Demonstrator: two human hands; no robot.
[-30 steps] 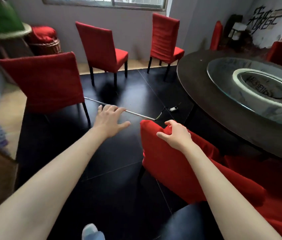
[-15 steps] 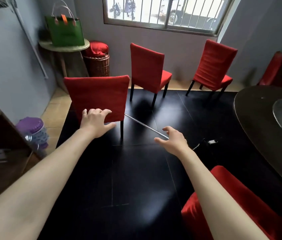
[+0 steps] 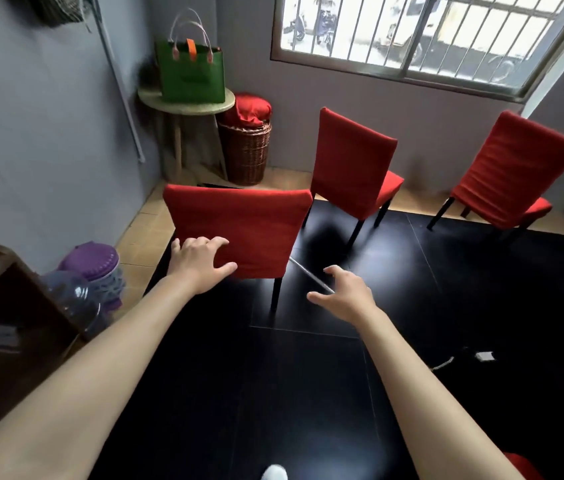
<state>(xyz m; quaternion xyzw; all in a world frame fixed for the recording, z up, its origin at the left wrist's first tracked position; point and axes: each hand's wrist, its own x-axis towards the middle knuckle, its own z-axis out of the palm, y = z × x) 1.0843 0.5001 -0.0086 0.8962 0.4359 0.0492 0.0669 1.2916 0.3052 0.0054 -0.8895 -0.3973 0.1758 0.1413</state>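
Closest in: white rounded shoe tip (image 3: 274,474) at the bottom edge, on a floor (image 3: 308,393) of glossy black tiles w/ thin joint lines & window glare. Two bare forearms stretch fwd.

The left hand (image 3: 201,263) has fingers spread and slightly bent, thumb out to the side, nothing in its hold. In view it overlaps the lower left of the nearest chair (image 3: 239,226) back; can't tell if it touches the cloth. The right hand (image 3: 346,296) is open too, fingers loosely curved, thumb pointing left, holding nothing, hovering over the floor just right of that chair's dark leg.

The nearest chair stands mid-frame, back toward the camera: rectangular back in a smooth red fabric cover, rounded corners, slim dark legs. A thin shiny metal rod (image 3: 308,275) lies slantwise on the tiles & runs under the right hand in view.

Left side: boxy dark wooden cabinet (image 3: 14,306), w/ a purple plastic stack (image 3: 90,261) beside it, round & lattice-sided. Right side: small white box (image 3: 484,356) w/ a cable.

Farther off, a second chair (image 3: 353,164) & a third chair (image 3: 515,171), same red covers, both angled, nr the wall. In the corner, a brown cylindrical wicker basket (image 3: 246,150) topped by bunched red cloth (image 3: 251,107). Next to it a pale round surface (image 3: 187,106) on thin legs carries a green felt-like bag (image 3: 190,71) w/ looped handles. Behind all: barred window (image 3: 429,36), grey wall.
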